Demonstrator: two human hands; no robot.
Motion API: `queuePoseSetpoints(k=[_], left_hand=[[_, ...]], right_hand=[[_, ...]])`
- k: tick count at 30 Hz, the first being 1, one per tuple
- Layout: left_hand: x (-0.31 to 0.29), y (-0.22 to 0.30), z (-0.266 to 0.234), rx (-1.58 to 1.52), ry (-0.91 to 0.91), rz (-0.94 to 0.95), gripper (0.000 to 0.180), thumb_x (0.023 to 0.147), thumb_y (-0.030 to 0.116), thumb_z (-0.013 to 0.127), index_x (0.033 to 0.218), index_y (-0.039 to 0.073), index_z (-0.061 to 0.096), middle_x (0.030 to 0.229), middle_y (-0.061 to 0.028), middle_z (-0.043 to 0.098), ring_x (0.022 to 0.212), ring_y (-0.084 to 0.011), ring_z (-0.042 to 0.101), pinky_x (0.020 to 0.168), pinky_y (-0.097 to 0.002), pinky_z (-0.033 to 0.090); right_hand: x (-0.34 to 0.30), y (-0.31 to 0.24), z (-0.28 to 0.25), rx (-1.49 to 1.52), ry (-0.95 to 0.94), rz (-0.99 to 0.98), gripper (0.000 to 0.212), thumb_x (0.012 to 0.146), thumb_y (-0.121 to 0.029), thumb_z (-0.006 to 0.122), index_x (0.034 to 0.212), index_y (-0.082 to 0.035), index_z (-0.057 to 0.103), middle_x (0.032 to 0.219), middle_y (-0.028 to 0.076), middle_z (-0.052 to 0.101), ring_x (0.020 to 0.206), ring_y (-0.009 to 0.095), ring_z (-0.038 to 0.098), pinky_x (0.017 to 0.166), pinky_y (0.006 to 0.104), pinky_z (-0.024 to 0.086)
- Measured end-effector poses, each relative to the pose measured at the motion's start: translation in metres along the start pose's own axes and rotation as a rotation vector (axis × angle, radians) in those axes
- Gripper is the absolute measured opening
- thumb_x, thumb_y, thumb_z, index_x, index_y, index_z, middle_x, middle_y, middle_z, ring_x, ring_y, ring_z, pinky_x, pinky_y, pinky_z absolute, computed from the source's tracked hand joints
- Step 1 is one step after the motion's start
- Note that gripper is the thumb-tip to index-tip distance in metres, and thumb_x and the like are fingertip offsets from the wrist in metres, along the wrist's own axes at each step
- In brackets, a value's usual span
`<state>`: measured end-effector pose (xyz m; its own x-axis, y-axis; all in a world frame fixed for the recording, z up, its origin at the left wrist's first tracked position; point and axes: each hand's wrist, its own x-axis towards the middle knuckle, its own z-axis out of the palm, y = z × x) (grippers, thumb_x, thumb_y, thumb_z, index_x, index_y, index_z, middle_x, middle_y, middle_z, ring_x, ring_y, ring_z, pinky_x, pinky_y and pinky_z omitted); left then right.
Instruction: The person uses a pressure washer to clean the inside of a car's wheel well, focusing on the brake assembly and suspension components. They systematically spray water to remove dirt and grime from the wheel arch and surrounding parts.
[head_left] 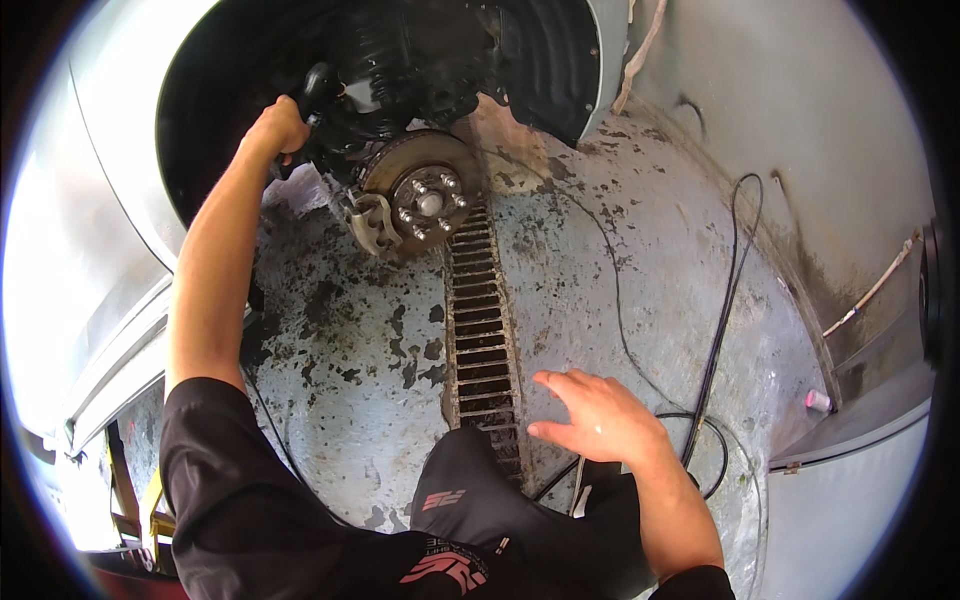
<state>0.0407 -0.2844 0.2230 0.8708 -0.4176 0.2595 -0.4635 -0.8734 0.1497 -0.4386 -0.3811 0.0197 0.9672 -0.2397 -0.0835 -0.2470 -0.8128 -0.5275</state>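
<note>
So far we've got the wheel off: bare hub point(428, 203) w/ 5 studs exposed. Left hand point(280, 128) clenched on a black tool point(318, 92) in the arch; right hand point(598, 415) released, grasping nothing. Brake disc point(395, 170) and caliper point(370, 222) not yet removed.

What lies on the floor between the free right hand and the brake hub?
In the head view, a slotted floor drain grate runs between the right hand and the brake hub.

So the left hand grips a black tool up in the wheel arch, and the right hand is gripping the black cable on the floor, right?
Not quite. The left hand does grip the black tool in the wheel arch, but the right hand holds nothing: it hovers open, fingers spread, beside the black cable, as the head view shows.
</note>
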Motion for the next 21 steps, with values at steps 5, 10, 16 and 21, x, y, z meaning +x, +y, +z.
queuePoseSetpoints(k=[5,10,16,21], left_hand=[[0.003,0.021,0.043,0.111,0.027,-0.009,0.050,0.089,0.011,0.063,0.135,-0.001,0.045,0.114,-0.0245,0.071,0.103,-0.0362,0.072,0.090,-0.0457,0.057],[0.005,0.042,0.096,0.193,0.066,0.084,0.050,0.088,0.011,0.070,0.130,0.001,0.045,0.124,-0.0246,0.068,0.117,-0.0386,0.067,0.098,-0.0464,0.055],[0.012,0.057,0.141,0.247,0.058,0.077,0.045,0.089,0.009,0.069,0.127,0.004,0.046,0.121,-0.0232,0.069,0.113,-0.0370,0.070,0.094,-0.0459,0.057],[0.018,0.066,0.159,0.249,0.071,0.025,0.042,0.091,0.007,0.066,0.129,0.006,0.046,0.125,-0.0209,0.068,0.114,-0.0359,0.069,0.096,-0.0460,0.057]], right_hand=[[-0.002,-0.012,-0.002,-0.003,-0.003,0.016,0.065,0.093,-0.044,0.067,0.142,-0.005,0.051,0.119,0.022,0.064,0.107,0.041,0.064,0.094,0.0487,0.051],[-0.006,-0.017,-0.006,-0.016,-0.054,0.040,0.065,0.092,-0.045,0.067,0.143,-0.008,0.051,0.118,0.022,0.064,0.106,0.041,0.064,0.095,0.0483,0.051],[-0.019,-0.012,-0.007,-0.013,-0.030,-0.018,0.061,0.095,-0.042,0.066,0.140,-0.005,0.051,0.114,0.018,0.065,0.101,0.038,0.066,0.092,0.0481,0.051],[-0.020,-0.010,-0.009,-0.004,-0.029,-0.012,0.064,0.094,-0.046,0.066,0.142,-0.006,0.050,0.108,0.019,0.064,0.099,0.038,0.064,0.090,0.0474,0.050]])
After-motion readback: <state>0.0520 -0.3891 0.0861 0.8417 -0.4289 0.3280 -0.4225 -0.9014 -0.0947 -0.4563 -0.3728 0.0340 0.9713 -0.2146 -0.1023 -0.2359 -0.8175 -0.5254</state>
